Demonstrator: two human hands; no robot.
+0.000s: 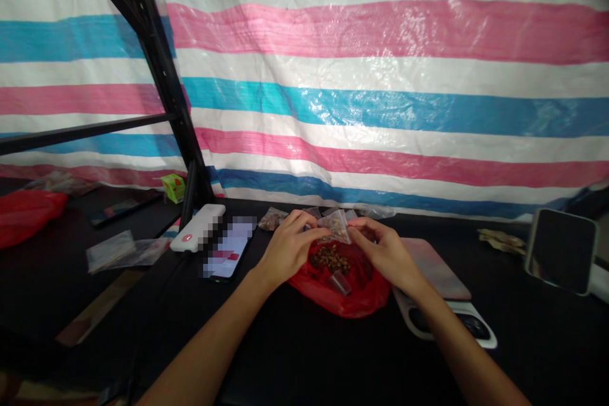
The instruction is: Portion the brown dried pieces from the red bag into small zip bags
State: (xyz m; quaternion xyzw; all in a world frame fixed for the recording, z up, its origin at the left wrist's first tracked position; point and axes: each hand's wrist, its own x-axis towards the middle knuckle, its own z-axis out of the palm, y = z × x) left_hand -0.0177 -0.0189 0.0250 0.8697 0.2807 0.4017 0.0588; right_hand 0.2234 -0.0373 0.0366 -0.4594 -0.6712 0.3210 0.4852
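The left hand [288, 248] and right hand [387, 252] pinch the top edges of a small clear bag [335, 227] between their fingers, above a red plastic bag [366, 288] of brown pieces [329, 259] on the tabletop [285, 355].

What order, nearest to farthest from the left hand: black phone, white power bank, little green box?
From the left hand:
1. Black rectangular smartphone, just to its left.
2. White rounded power bank, farther left.
3. Small green cardboard box, farthest, back left.
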